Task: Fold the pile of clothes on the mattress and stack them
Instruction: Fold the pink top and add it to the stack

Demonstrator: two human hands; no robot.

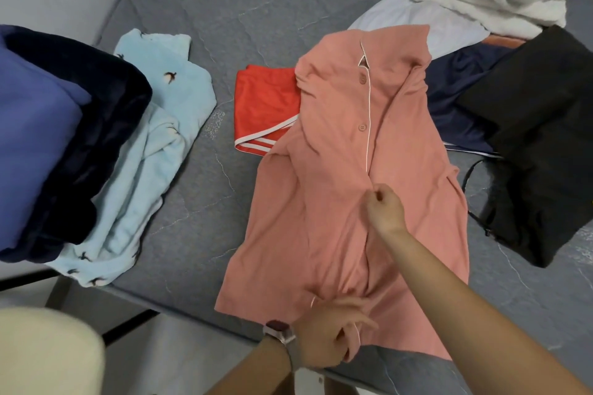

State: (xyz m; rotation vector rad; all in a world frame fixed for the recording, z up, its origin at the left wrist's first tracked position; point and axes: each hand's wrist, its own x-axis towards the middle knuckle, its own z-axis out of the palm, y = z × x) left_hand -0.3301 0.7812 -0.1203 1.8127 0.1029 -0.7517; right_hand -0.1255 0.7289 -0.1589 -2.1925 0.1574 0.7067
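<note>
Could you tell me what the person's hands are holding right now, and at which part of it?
Both hold the pink button-up shirt: the right hand pinches its front placket mid-length, and the left hand grips the bottom hem.

Left hand (330, 330): bare, no rings to be seen.
Left wrist: a watch (279, 332) with a pale pinkish case and a grey strap; its face looks dark, though blur hides detail.
Right hand (383, 207): bare, nothing worn.
Forearms: both bare, no sleeves in view.
</note>
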